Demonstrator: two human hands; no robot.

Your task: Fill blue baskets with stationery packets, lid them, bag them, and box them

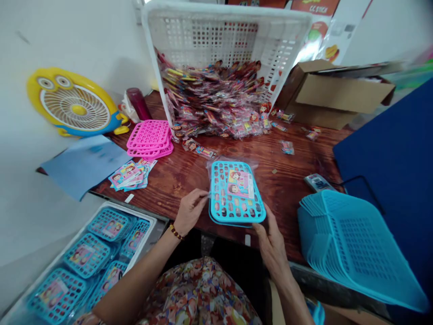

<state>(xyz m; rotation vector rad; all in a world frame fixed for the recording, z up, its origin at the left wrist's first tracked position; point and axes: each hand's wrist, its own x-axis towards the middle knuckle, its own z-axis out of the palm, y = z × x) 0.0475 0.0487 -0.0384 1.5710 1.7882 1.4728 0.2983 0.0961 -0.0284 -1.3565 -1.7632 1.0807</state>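
Observation:
A blue lidded plastic basket [221,210] in a clear plastic bag lies at the table's front edge. A printed card [241,183] with cartoon figures shows on its lid. My left hand [192,207], with a beaded bracelet at the wrist, pinches the clear bag at the basket's left side. My right hand [271,234] grips the basket's near right corner between thumb and fingers. Cards [130,175] of a similar print lie in a loose pile to the left, beside stacked pink lattice lids [149,137].
A large white crate [291,49] tipped toward me holds many small wrapped packets [216,104]. Nested blue baskets [361,243] stand at right. Bagged blue baskets [86,255] fill a white bin at lower left. A yellow fan [77,106] and a cardboard box [338,95] stand behind.

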